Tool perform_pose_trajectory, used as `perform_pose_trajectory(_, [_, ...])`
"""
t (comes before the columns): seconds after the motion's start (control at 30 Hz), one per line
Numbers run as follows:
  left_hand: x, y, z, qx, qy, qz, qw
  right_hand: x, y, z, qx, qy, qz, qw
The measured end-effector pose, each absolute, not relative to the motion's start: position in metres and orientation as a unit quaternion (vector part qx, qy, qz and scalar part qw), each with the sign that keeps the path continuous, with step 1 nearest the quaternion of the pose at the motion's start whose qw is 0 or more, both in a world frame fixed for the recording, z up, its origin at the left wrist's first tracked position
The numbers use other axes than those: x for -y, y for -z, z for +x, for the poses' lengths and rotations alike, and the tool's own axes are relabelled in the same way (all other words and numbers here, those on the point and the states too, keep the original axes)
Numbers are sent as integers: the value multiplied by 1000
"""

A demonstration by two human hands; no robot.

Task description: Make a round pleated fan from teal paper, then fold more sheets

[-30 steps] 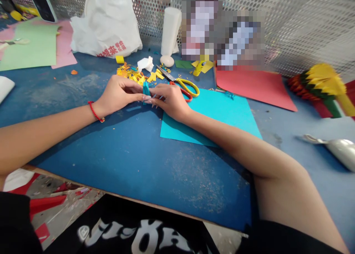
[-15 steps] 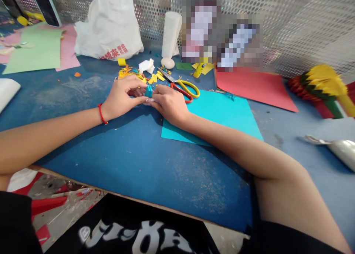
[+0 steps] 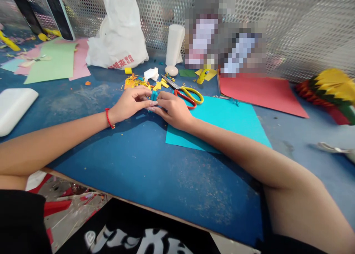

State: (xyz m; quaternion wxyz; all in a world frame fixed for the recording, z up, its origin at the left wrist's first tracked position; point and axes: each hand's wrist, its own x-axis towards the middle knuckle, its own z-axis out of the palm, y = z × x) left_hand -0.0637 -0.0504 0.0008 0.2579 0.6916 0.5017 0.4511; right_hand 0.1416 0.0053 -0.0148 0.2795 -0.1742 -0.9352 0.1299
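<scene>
The left hand (image 3: 130, 103) and right hand (image 3: 177, 109) met over a blue table (image 3: 138, 150), fingers curled nearly closed, both pinching 1 small folded piece of turquoise paper (image 3: 154, 95) between their fingertips, which hid its lower part. 1 red bracelet (image 3: 109, 118) circled the left wrist. The right hand and forearm covered part of 1 flat turquoise sheet (image 3: 222, 115). Just beyond lay 1 pair of scissors (image 3: 179, 87), near yellow and orange scraps (image 3: 131, 83) too jumbled to count. Farther back stood 1 white bag (image 3: 122, 36) and 1 white roll (image 3: 174, 45); 1 red sheet (image 3: 257, 93) lay to the right.
</scene>
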Motion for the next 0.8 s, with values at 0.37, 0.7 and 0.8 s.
perform_pose_trajectory(0.37, [52, -9, -61, -481, -433, 704, 293, -3, 7, 146, 880, -208, -249, 346])
perform_pose_trajectory(0.7, [55, -6, -63, -410, -369, 746, 372, -5, 9, 144, 860, -317, -143, 373])
perform_pose_trajectory(0.8, [56, -6, -62, -413, -374, 743, 372, -5, 9, 144, 865, -311, -140, 369])
